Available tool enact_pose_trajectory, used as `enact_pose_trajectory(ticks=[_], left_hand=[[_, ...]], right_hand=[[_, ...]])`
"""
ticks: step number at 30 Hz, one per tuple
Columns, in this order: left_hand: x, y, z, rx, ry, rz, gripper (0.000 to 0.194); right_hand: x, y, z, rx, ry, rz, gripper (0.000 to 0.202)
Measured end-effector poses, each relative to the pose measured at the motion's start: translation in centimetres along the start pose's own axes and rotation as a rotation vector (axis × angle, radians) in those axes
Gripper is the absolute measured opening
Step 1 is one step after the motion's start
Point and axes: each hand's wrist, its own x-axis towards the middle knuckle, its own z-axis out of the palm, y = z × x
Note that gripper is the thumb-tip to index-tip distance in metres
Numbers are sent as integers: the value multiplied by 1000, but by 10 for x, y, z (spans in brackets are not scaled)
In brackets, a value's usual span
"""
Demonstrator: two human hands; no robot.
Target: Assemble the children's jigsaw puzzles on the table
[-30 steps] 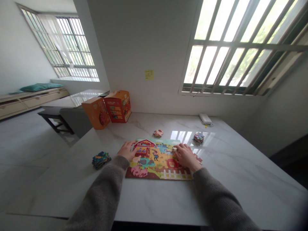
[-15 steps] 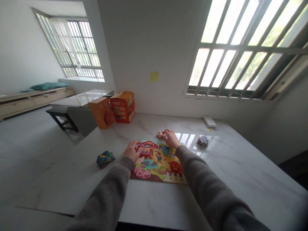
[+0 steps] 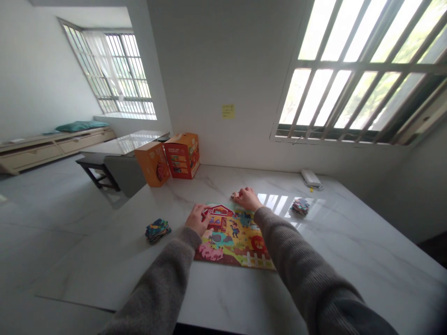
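Observation:
A farm-scene jigsaw puzzle (image 3: 230, 239) lies flat on the table in front of me, with a red barn, a pink pig and a white fence on it. My left hand (image 3: 197, 219) rests at its upper left edge, fingers apart and touching the board by the barn. Just beyond the puzzle's far edge sits a small pile of puzzle pieces (image 3: 235, 196). My right hand (image 3: 248, 199) is over this pile, its fingertips closed on the pieces and partly hiding them. My right sleeve covers the puzzle's right side.
Dark puzzle pieces (image 3: 158, 231) are stacked to the left, and paler puzzle pieces (image 3: 301, 206) to the right. Two orange boxes, one an open-looking carton (image 3: 153, 164) and one a printed box (image 3: 184, 156), stand at the back left. A white device (image 3: 310, 178) lies by the wall.
The view has turned slightly left, so everything sits a little further right. My right hand's fingers have drawn in over the small pile. The left hand stays at the puzzle's edge.

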Motion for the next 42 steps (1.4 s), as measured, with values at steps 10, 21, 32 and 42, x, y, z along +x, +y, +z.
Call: enact_pose_trajectory(ticks=[10,21,32,42], left_hand=[[0,6,-1,-28,8,9,24],[-1,21,2,-559,-235,-238,41],[-11,38,8,-684,-470,-147,48],[-15,45,15,-855,-438,-212,49]], right_hand=[[-4,-8,-19,57,87,-138,15],[-104,-76,-52,510,106,-545,43],[-143,-75,-59,505,193,-456,45],[-153,-78,-53,545,213,-333,55]])
